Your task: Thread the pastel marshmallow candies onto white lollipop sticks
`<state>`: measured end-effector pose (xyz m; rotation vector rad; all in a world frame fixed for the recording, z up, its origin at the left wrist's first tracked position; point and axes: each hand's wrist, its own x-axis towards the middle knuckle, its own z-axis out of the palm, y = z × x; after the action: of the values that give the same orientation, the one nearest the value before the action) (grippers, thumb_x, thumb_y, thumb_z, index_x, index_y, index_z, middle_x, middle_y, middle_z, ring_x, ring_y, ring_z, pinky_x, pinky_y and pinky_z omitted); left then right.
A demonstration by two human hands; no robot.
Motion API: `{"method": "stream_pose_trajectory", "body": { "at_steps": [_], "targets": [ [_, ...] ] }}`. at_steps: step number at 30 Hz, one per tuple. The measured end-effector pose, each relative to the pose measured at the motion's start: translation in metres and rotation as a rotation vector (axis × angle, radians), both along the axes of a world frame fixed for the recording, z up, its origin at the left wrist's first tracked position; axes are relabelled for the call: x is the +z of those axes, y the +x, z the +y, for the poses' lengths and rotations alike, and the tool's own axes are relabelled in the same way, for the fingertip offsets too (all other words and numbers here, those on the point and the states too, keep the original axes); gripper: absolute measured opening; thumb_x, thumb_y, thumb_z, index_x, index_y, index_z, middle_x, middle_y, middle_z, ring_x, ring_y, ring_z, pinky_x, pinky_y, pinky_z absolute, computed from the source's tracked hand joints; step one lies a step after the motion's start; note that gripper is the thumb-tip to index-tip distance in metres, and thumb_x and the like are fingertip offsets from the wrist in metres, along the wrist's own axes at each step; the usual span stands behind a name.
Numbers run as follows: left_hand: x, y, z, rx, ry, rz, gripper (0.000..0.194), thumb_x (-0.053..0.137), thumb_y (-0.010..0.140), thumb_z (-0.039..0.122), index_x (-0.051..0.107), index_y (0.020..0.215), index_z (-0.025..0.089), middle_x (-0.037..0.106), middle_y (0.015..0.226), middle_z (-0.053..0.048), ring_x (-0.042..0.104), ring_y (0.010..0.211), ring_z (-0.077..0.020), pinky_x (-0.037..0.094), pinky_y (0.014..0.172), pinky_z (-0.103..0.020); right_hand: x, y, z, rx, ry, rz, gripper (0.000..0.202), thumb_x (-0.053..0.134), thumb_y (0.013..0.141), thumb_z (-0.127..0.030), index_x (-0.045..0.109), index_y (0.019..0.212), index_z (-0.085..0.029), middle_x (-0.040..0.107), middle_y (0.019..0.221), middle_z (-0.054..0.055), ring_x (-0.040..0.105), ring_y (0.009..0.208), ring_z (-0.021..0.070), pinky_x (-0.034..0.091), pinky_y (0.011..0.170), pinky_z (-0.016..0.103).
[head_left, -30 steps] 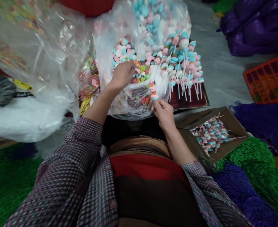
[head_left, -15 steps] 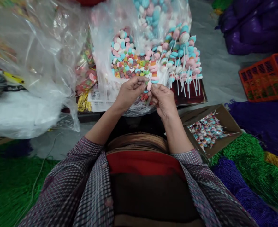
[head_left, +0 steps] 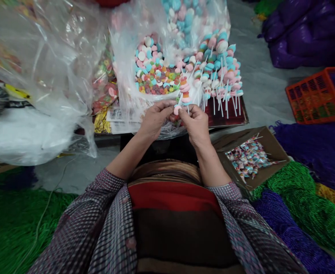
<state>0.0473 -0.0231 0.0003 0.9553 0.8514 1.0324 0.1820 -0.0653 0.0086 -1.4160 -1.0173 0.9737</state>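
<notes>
My left hand [head_left: 156, 117] and my right hand [head_left: 195, 121] meet at the table's front edge, fingers pinched around a pink and blue candy [head_left: 177, 109] between them. A thin white stick rises from this candy. Just beyond my fingertips lies a candy skewer [head_left: 185, 91] with pink, orange and blue pieces. Behind it, an open plastic bag holds small ring gummies [head_left: 158, 79] and pink, white and blue candies [head_left: 148, 51]. Many finished-looking candy sticks [head_left: 224, 68] are piled to the right, their white sticks pointing towards me.
A cardboard box [head_left: 277, 154] of wrapped candy sticks stands at the right, below an orange crate [head_left: 312, 95]. Clear plastic bags [head_left: 56, 68] cover the table's left side. Green strands [head_left: 10, 220] and purple strands [head_left: 284, 224] lie on the floor.
The pink and blue candy is now lower and faces upward between my fingertips. My left hand has shifted slightly towards me, and my right fingers have changed their hold.
</notes>
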Motion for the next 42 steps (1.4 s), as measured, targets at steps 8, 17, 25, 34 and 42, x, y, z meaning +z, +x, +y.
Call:
{"method": "stream_pose_trajectory", "body": {
  "at_steps": [8, 17, 25, 34, 42],
  "targets": [
    [0.001, 0.001, -0.012, -0.034, 0.068, -0.006, 0.018, 0.083, 0.082, 0.031, 0.072, 0.094, 0.024, 0.073, 0.084, 0.002, 0.064, 0.069, -0.0096, 0.052, 0.064, -0.024, 0.0, -0.003, -0.005, 0.028, -0.008, 0.095, 0.033, 0.077, 0.081, -0.053, 0.062, 0.085, -0.023, 0.058, 0.071, -0.003, 0.053, 0.067, 0.012, 0.04, 0.055, 0.023],
    [-0.004, -0.001, -0.015, -0.072, 0.108, 0.085, 0.02, 0.081, 0.082, 0.04, 0.077, 0.095, 0.025, 0.074, 0.084, 0.0, 0.065, 0.072, -0.012, 0.051, 0.061, -0.024, -0.003, -0.002, -0.008, 0.055, 0.008, 0.069, 0.036, 0.074, 0.083, -0.058, 0.067, 0.083, -0.023, 0.059, 0.069, -0.002, 0.05, 0.062, 0.0114, 0.036, 0.053, 0.023],
    [-0.005, -0.006, -0.006, 0.022, -0.059, -0.007, 0.024, 0.076, 0.086, 0.044, 0.071, 0.092, 0.022, 0.08, 0.092, -0.004, 0.075, 0.081, -0.0163, 0.059, 0.069, -0.028, 0.003, 0.013, -0.029, 0.024, 0.021, -0.067, 0.044, 0.06, 0.093, -0.066, 0.07, 0.086, -0.024, 0.057, 0.064, -0.003, 0.044, 0.054, 0.0112, 0.036, 0.051, 0.025],
    [-0.009, -0.005, 0.006, 0.12, -0.028, -0.009, 0.021, 0.074, 0.091, 0.042, 0.071, 0.096, 0.022, 0.08, 0.091, -0.002, 0.075, 0.082, -0.0128, 0.061, 0.079, -0.028, 0.013, 0.012, -0.076, 0.242, -0.082, -0.189, 0.038, 0.057, 0.098, -0.052, 0.076, 0.089, -0.02, 0.047, 0.045, -0.008, 0.04, 0.043, 0.0092, 0.035, 0.052, 0.025],
    [-0.014, -0.007, 0.006, 0.057, -0.002, 0.011, 0.022, 0.076, 0.09, 0.042, 0.074, 0.105, 0.026, 0.08, 0.099, -0.001, 0.075, 0.093, -0.0134, 0.06, 0.088, -0.03, 0.01, 0.013, -0.072, 0.212, -0.045, -0.247, 0.04, 0.056, 0.097, -0.053, 0.077, 0.088, -0.021, 0.046, 0.046, -0.007, 0.044, 0.047, 0.0111, 0.035, 0.052, 0.025]
  ]
}}
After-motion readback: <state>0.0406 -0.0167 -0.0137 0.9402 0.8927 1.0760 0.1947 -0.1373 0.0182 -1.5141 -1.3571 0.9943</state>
